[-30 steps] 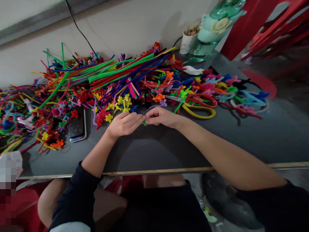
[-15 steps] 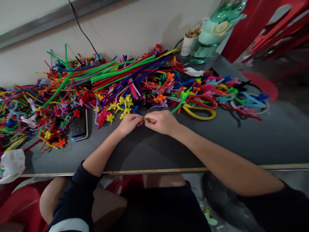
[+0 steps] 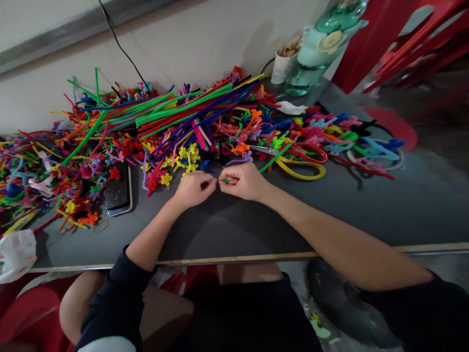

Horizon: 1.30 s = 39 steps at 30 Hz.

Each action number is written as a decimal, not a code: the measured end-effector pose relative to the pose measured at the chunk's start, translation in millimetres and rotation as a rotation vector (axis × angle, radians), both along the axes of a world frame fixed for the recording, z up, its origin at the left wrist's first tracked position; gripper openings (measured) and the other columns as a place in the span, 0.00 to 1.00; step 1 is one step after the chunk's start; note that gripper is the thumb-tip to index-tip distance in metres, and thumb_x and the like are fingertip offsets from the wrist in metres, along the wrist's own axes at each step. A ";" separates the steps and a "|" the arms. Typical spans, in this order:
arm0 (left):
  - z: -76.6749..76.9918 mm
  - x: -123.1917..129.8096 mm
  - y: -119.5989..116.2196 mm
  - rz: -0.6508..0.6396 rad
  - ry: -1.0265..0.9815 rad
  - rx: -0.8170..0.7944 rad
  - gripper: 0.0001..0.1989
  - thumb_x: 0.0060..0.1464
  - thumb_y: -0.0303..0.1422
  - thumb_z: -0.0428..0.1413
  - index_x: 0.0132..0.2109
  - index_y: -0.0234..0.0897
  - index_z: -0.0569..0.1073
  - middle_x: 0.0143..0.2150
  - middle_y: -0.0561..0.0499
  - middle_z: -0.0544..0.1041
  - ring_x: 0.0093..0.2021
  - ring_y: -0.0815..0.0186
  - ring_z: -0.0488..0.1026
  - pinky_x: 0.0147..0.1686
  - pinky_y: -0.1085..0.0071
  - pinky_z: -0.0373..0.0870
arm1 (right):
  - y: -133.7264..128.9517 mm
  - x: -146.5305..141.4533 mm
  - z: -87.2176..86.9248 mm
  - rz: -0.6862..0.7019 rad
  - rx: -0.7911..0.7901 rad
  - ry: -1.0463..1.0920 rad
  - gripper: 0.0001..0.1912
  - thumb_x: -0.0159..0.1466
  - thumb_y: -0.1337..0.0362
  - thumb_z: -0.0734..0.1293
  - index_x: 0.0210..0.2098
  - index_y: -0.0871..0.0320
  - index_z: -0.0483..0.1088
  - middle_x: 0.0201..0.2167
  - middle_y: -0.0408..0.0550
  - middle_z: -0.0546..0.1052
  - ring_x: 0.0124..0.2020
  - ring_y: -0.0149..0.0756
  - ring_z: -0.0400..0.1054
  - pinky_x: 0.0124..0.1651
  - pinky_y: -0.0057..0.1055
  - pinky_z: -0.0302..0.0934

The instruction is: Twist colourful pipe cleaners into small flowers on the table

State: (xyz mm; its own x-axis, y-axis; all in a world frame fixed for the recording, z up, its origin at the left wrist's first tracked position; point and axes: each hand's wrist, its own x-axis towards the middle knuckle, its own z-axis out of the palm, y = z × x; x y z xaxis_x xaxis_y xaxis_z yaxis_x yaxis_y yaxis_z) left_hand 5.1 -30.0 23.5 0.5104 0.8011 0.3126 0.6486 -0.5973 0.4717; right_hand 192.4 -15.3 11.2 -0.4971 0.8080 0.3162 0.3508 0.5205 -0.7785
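Both my hands meet above the dark table, fingertips almost touching. My right hand (image 3: 242,180) is closed in a pinch on a short green pipe cleaner (image 3: 226,181), most of it hidden by the fingers. My left hand (image 3: 195,188) pinches the same green piece at its left end, where only a sliver shows. Just beyond the hands lie yellow pipe-cleaner flowers (image 3: 188,159) and a purple flower (image 3: 246,156). Scissors with red and yellow handles (image 3: 302,168) rest to the right of my right hand.
A heap of coloured pipe cleaners (image 3: 186,110) and small flowers spreads along the wall. A phone (image 3: 117,190) lies at left, near a white plastic bag (image 3: 18,254). A green bottle (image 3: 306,63) and a paper cup (image 3: 283,67) stand at the back right. The table edge (image 3: 234,259) runs before me.
My left hand has turned, opening a gap between thumb and fingers while its tips stay at the green piece. The view has shifted slightly; the right hand stays nearly in place.
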 end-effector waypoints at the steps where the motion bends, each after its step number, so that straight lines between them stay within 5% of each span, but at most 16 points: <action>1: -2.5 2.0 -0.1 0.055 -0.109 -0.143 0.19 0.58 0.32 0.49 0.19 0.35 0.64 0.17 0.55 0.61 0.21 0.72 0.58 0.24 0.73 0.54 | -6.7 -3.7 1.7 -0.076 0.113 -0.031 0.09 0.55 0.64 0.64 0.20 0.58 0.67 0.15 0.38 0.60 0.19 0.25 0.51 0.25 0.27 0.45; 3: -6.3 4.2 0.3 0.131 -0.268 -0.361 0.20 0.59 0.34 0.48 0.19 0.35 0.65 0.16 0.56 0.61 0.19 0.73 0.57 0.22 0.74 0.54 | -16.6 -9.6 3.9 -0.193 0.224 -0.068 0.11 0.56 0.64 0.63 0.18 0.58 0.64 0.15 0.39 0.60 0.19 0.26 0.53 0.26 0.28 0.45; 5: -7.1 2.9 1.5 0.158 -0.305 -0.370 0.20 0.61 0.37 0.46 0.24 0.34 0.70 0.18 0.54 0.66 0.20 0.72 0.62 0.23 0.75 0.58 | -18.7 -11.4 3.9 -0.229 0.201 -0.019 0.10 0.56 0.65 0.64 0.19 0.58 0.65 0.14 0.38 0.58 0.19 0.25 0.53 0.26 0.28 0.46; 10: 1.9 -13.9 6.1 -0.095 0.105 0.292 0.12 0.64 0.34 0.49 0.46 0.35 0.75 0.40 0.46 0.79 0.40 0.65 0.74 0.38 0.69 0.70 | 6.7 -1.3 -6.0 -0.048 -0.213 0.204 0.11 0.56 0.59 0.66 0.22 0.59 0.68 0.15 0.36 0.58 0.19 0.24 0.47 0.24 0.27 0.45; 13: 6.6 -20.6 7.1 -0.195 0.292 0.535 0.11 0.64 0.28 0.47 0.46 0.36 0.74 0.40 0.47 0.79 0.42 0.65 0.74 0.39 0.70 0.69 | 21.4 2.4 -10.9 0.185 -0.454 0.204 0.14 0.53 0.54 0.67 0.24 0.60 0.69 0.17 0.39 0.64 0.19 0.25 0.52 0.23 0.27 0.48; 15: 6.4 -18.9 6.1 -0.182 0.315 0.580 0.10 0.63 0.28 0.48 0.40 0.35 0.74 0.35 0.47 0.78 0.39 0.65 0.73 0.36 0.71 0.68 | 22.0 1.8 -9.8 0.211 -0.446 0.175 0.14 0.53 0.53 0.66 0.23 0.59 0.69 0.16 0.38 0.62 0.18 0.25 0.51 0.23 0.26 0.47; 18: 2.9 -9.5 2.6 -0.093 0.205 0.448 0.10 0.57 0.29 0.50 0.29 0.35 0.73 0.25 0.49 0.74 0.30 0.66 0.69 0.30 0.70 0.65 | 9.2 -1.8 -3.4 0.083 -0.132 0.047 0.10 0.53 0.60 0.65 0.19 0.58 0.64 0.14 0.36 0.57 0.18 0.24 0.49 0.24 0.27 0.45; 22: 0.7 2.6 -1.5 0.163 -0.110 -0.057 0.11 0.50 0.30 0.51 0.21 0.35 0.69 0.18 0.55 0.66 0.22 0.72 0.62 0.24 0.74 0.58 | -10.6 -7.3 3.9 -0.143 0.228 -0.145 0.08 0.54 0.65 0.64 0.20 0.57 0.64 0.16 0.40 0.64 0.20 0.27 0.54 0.27 0.28 0.45; 28: -0.6 8.3 -1.2 0.300 -0.553 -0.389 0.13 0.51 0.40 0.58 0.28 0.35 0.76 0.26 0.52 0.75 0.26 0.71 0.68 0.28 0.74 0.63 | -7.4 -5.0 4.4 -0.196 0.064 0.085 0.10 0.55 0.64 0.65 0.20 0.58 0.64 0.13 0.36 0.58 0.17 0.24 0.48 0.24 0.26 0.46; 34: -10.7 12.3 -0.7 0.271 -0.781 -0.637 0.20 0.52 0.50 0.58 0.31 0.35 0.73 0.24 0.54 0.69 0.20 0.76 0.59 0.20 0.76 0.55 | -3.4 -5.0 4.2 -0.109 -0.132 0.223 0.10 0.56 0.60 0.65 0.22 0.59 0.67 0.14 0.35 0.57 0.18 0.23 0.46 0.23 0.26 0.44; 39: -16.9 17.6 -2.2 0.233 -0.734 -0.472 0.17 0.54 0.48 0.57 0.38 0.37 0.71 0.28 0.53 0.70 0.26 0.73 0.64 0.25 0.75 0.62 | -4.8 -8.0 3.8 -0.229 -0.070 0.214 0.10 0.58 0.61 0.65 0.23 0.59 0.68 0.15 0.37 0.60 0.18 0.24 0.49 0.23 0.26 0.46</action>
